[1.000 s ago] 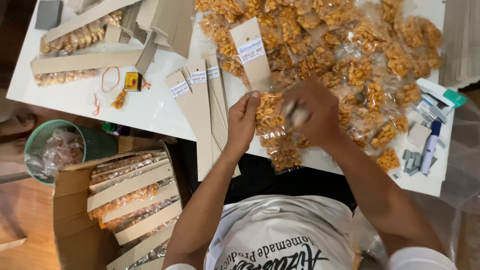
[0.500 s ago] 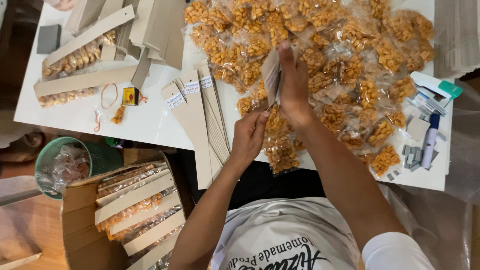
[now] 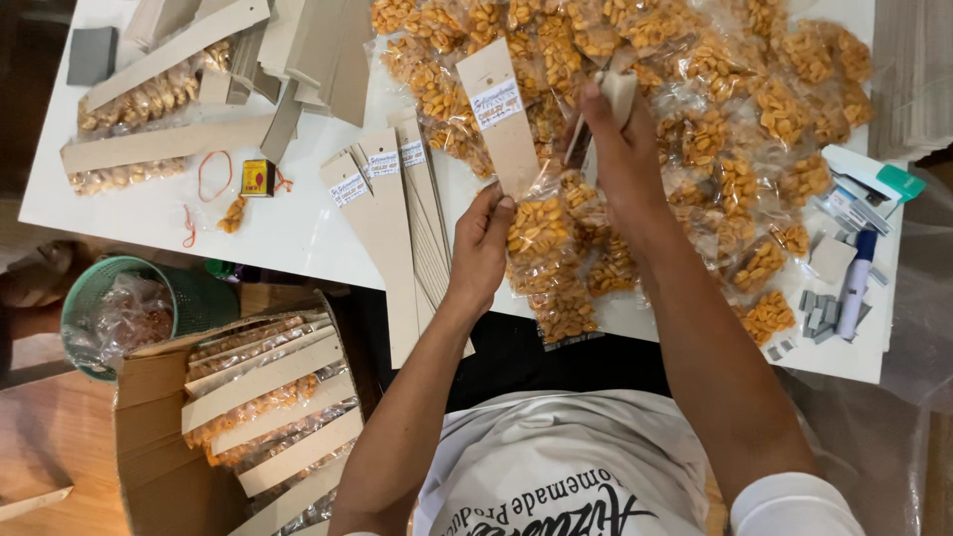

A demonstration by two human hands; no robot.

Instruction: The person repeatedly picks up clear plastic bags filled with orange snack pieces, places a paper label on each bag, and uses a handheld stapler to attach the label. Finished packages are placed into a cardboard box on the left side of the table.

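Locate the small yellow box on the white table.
In the head view, the small yellow box sits on the white table, left of the person's left hand, beside an orange rubber band and below the cardboard strips.

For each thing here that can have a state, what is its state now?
Left hand: holds a cardboard strip by its lower end.
Right hand: raised over the snack bags, gripping something pale.
Snack bags: filled, piled on the white table.
Cardboard box: open, packed with strips of bags.
Green basket: holds crumpled plastic.
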